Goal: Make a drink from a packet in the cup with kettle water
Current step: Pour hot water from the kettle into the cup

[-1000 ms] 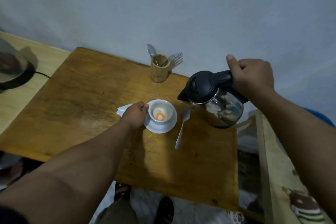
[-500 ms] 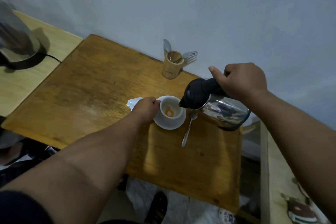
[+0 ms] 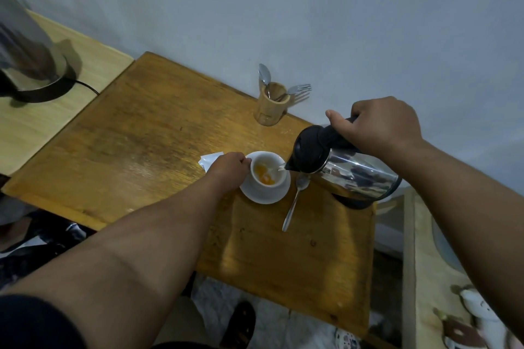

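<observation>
A white cup [image 3: 272,184] stands on a white saucer [image 3: 266,197] on the wooden table [image 3: 147,139]. Orange powder and water lie in its bottom. My left hand [image 3: 228,169] grips the cup's left side. My right hand [image 3: 377,126] is closed on the black handle of a steel kettle [image 3: 346,171], which is tilted left. Its spout hangs over the cup's right rim and a thin stream of water runs in. A white packet [image 3: 209,160] lies just left of my left hand. A teaspoon [image 3: 295,201] rests beside the saucer.
A wooden holder [image 3: 270,109] with a spoon and forks stands at the table's back edge by the wall. A second steel appliance on a black base [image 3: 31,65] with a cord sits on a lighter table at far left. A patterned surface [image 3: 453,306] borders the right.
The kettle has tipped further and its spout has come over the cup; water now flows in. My left hand stays on the cup. The camera has shifted.
</observation>
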